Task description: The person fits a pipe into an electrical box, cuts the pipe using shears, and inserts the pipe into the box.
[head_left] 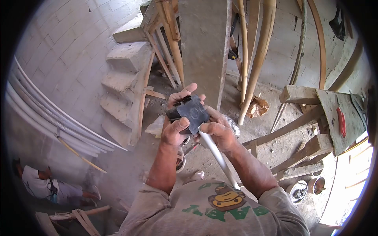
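A black plastic electrical box is held up in front of my chest in the middle of the head view. My left hand wraps round its left side, thumb pressed on the near face. Fingers of my right hand close at the box's lower right corner, where the end of a white plastic pipe meets it. That pipe slants down beside my right forearm toward my shirt. Whether the pipe end sits inside the box is hidden by my fingers.
Concrete stairs rise at the left, near bundled white pipes. Bamboo poles lean behind. A wooden trestle stands right, with a red-handled tool on its board. Buckets sit below. Another person is at lower left.
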### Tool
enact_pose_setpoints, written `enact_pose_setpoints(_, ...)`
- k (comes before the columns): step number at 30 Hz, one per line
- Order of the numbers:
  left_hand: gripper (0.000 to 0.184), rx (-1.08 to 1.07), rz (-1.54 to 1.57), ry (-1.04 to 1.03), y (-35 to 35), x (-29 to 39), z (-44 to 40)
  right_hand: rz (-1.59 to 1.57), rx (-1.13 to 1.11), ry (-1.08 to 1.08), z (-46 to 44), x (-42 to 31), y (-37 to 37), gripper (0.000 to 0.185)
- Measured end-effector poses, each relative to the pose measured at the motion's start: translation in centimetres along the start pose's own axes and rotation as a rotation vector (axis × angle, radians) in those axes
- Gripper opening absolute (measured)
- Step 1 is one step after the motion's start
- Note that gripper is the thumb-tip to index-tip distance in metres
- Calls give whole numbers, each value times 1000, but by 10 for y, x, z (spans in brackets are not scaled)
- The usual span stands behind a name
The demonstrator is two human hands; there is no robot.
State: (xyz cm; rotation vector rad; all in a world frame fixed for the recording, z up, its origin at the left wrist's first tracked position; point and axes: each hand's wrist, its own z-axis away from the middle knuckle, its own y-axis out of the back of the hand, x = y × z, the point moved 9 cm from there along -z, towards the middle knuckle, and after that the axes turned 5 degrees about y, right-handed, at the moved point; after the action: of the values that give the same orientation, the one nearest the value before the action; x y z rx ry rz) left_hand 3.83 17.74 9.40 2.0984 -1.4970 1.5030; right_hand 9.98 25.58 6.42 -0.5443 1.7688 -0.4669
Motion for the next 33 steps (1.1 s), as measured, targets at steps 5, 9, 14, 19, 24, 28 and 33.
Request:
enact_pose_setpoints(5, 87, 146, -58, -8, -5, 3, 9, 112, 59, 23, 1, -12, 3, 62)
enact_pose_setpoints(9, 87, 150, -62, -81, -10, 9, 18, 114, 21, 48, 2, -7, 2, 61)
enact_pose_setpoints(14, 78, 169, -187, -91, -14, 18, 19, 200, 29, 57, 4, -10, -5, 61)
enact_pose_setpoints(19, 68, 251, -95, -92, -11, 14, 19, 158, 40, 104, 5, -10, -7, 56)
enact_pose_setpoints(24, 62, 316, -27, -128, -7, 11, 20, 220, 45, 108, 5, -4, 0, 54)
enact_pose_setpoints(28, 62, 353, -35, -139, -5, 9, 21, 216, 71, 130, 5, -9, -4, 52)
enact_pose_setpoints(33, 61, 355, -73, -129, -1, 10, 22, 213, 60, 127, 0, -5, -5, 49)
